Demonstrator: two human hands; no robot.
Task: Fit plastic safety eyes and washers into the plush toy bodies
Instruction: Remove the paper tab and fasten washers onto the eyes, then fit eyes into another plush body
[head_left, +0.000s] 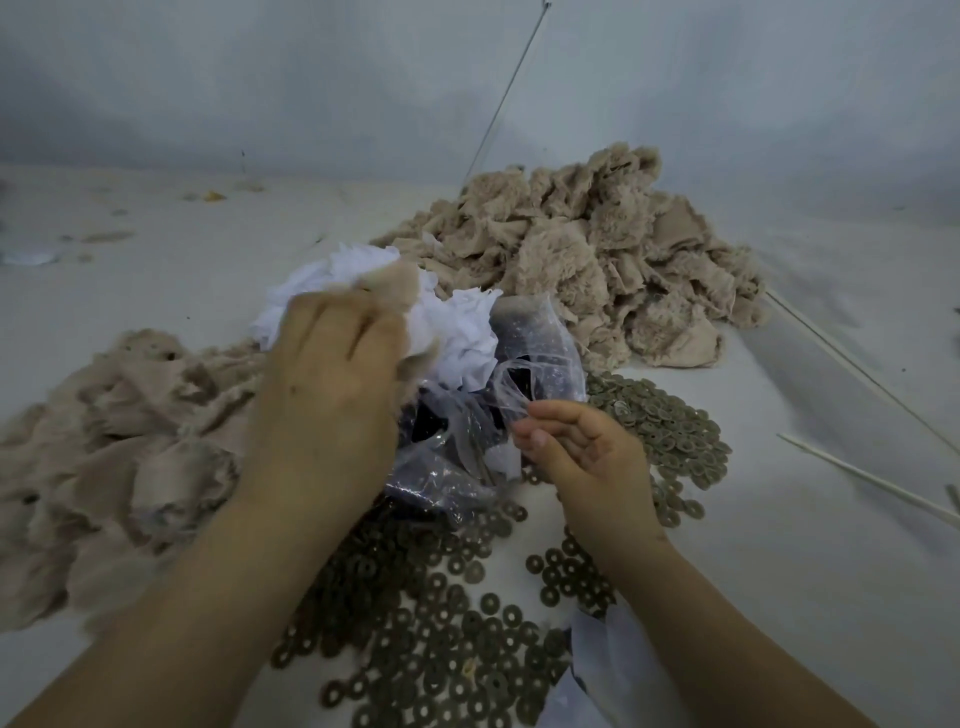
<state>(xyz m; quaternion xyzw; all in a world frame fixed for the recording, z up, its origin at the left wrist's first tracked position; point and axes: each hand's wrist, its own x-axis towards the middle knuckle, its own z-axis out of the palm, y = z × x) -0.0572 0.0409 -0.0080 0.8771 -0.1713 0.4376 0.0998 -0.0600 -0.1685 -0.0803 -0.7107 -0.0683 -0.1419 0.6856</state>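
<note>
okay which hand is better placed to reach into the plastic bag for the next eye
Right, probably. The right hand sits at the clear plastic bag, its fingers pinching the edge. The left hand is busy holding a beige-and-white plush piece.

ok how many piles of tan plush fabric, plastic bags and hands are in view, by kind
tan plush piles: 2, one at the left and one at the back right
clear plastic bag: 1
hands: 2, left hand and right hand
total: 5
</note>
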